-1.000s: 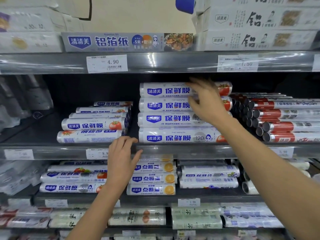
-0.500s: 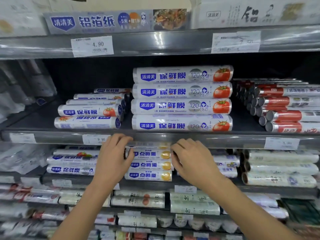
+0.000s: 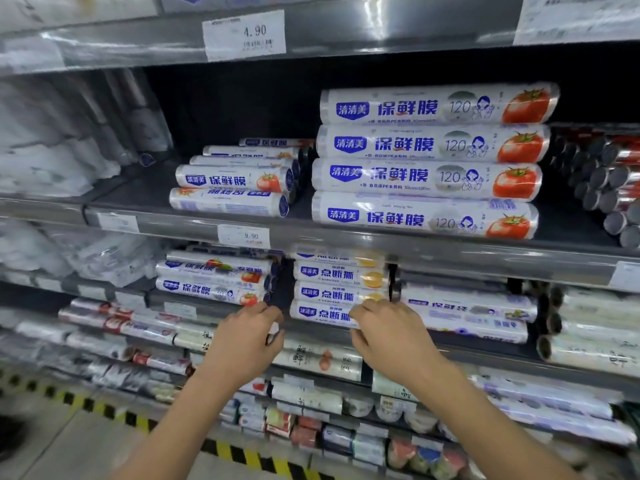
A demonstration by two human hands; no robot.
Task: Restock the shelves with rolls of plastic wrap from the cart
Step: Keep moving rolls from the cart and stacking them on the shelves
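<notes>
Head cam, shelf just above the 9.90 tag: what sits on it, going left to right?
clear bagged packs → short tomato-label rolls → stack of four long tomato-label rolls → red-and-silver rolls, ends facing out.

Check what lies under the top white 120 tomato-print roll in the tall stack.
Under the top white tomato-print roll lie three matching rolls, the lowest resting on the grey shelf. Anything behind the stack is hidden in shadow.

Shop aisle: price tags (image 3: 244,34) on stocked shelves (image 3: 346,242).
</notes>
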